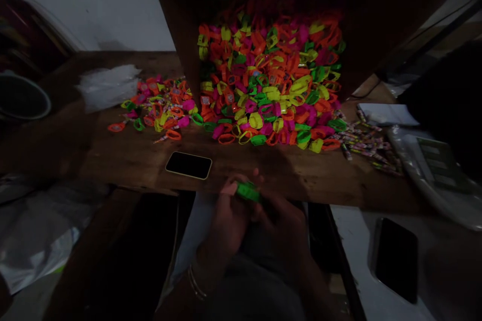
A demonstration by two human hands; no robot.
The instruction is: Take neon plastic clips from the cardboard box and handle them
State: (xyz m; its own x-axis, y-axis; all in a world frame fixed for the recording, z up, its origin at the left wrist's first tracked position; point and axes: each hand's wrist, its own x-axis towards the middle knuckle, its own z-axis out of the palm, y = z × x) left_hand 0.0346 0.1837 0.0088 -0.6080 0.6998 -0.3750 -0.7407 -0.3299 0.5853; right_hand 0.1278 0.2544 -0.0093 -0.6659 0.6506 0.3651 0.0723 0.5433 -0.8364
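A green plastic toy watch is held between my two hands, just in front of the table edge and above my lap. My left hand is closed around its left side, with the thumb up against it. The fingers of my right hand are bent in at its right end and pressed to it; dim light hides the fingertips. Beyond my hands, a large heap of orange, yellow, green and pink toy watches spills from a cardboard box lying open toward me.
A phone lies on the wooden table. More toy watches and a plastic bag are at left. Small wrapped candy tubes are piled at right, near a clear bag. A second dark phone rests lower right.
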